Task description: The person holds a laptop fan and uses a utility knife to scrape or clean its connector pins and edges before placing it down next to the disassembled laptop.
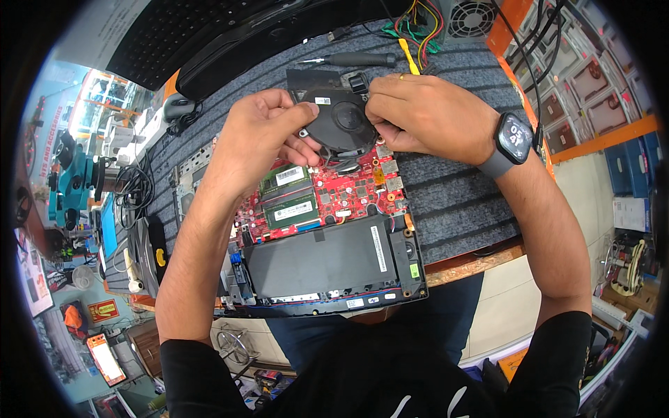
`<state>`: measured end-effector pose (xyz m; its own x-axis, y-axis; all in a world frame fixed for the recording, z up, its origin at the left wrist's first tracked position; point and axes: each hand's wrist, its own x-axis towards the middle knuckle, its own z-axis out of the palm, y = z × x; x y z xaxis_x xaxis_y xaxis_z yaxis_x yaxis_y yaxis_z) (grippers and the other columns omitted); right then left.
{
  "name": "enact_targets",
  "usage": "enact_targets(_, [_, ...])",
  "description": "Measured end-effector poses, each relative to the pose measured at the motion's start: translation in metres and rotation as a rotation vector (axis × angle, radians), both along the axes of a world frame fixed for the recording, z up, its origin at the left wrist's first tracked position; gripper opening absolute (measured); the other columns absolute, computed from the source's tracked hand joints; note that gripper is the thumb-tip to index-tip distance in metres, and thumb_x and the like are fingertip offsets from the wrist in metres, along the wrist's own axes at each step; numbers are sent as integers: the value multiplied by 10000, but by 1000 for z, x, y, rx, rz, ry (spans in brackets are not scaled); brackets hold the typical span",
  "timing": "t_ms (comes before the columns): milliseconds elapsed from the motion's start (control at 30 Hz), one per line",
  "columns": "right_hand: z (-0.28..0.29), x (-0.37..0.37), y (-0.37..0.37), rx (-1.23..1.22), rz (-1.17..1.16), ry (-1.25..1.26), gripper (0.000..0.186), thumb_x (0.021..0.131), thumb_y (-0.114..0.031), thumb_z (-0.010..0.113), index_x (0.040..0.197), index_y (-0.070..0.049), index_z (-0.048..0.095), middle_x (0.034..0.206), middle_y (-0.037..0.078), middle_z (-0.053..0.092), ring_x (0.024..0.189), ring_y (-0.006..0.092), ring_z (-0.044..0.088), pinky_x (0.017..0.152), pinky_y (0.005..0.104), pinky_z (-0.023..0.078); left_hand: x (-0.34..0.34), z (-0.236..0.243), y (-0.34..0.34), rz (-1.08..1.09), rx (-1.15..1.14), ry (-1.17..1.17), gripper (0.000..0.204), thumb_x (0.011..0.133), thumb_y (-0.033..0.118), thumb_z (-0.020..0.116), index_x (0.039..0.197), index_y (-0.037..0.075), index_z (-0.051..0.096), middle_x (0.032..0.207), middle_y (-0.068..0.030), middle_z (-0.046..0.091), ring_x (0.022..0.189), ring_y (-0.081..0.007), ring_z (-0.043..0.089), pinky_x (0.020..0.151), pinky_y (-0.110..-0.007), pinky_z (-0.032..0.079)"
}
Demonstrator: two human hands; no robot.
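Note:
A round black cooling fan with a small label is held over the upper part of an opened laptop. My left hand grips its left edge with the thumb on top and the other fingers curled beneath. My right hand holds the fan's right side, fingers bent and tips partly hidden. Below both hands lie the laptop's red circuit board, two green memory modules and a large flat black battery. A dark flap sticks up behind the fan.
A dark-handled screwdriver, a yellow tool and coloured cables lie at the back of the striped grey mat. A black keyboard is at upper left, with a mouse and coiled cables along the left.

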<state>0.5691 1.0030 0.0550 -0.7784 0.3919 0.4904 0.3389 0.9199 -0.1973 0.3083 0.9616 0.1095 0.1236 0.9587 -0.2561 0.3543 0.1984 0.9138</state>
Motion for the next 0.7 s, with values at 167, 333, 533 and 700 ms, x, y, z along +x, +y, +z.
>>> enact_targets(167, [2,2,-2,-70,-27,12,151,896,-148,719,928,-32,627,961,110,634,963,329,674,858,426,563,0,1,-1,-3,-1,2,206,1019,186,707,938,11,633,769,-161,749,599,-139,740,509,-189,551])
enact_targets(333, [1,9,-8,8,-69,59,140,925,-173,718,945,-48,659,976,96,645,975,309,684,825,419,575,-1,-2,0,-8,5,-5,210,1020,189,706,936,12,630,772,-165,751,598,-139,740,508,-189,552])
enact_targets(533, [0,5,-8,82,-47,-9,142,930,-181,723,965,-59,658,986,90,651,975,298,689,831,414,580,0,1,-1,-12,10,10,211,1018,191,705,932,14,628,771,-168,750,599,-142,740,512,-195,554])
enact_targets(700, [1,3,-5,58,-16,-16,197,898,-186,745,976,-46,630,984,103,640,994,307,679,866,416,574,1,1,-1,-4,4,-3,206,1014,187,705,926,17,629,769,-163,749,597,-142,737,512,-197,552])
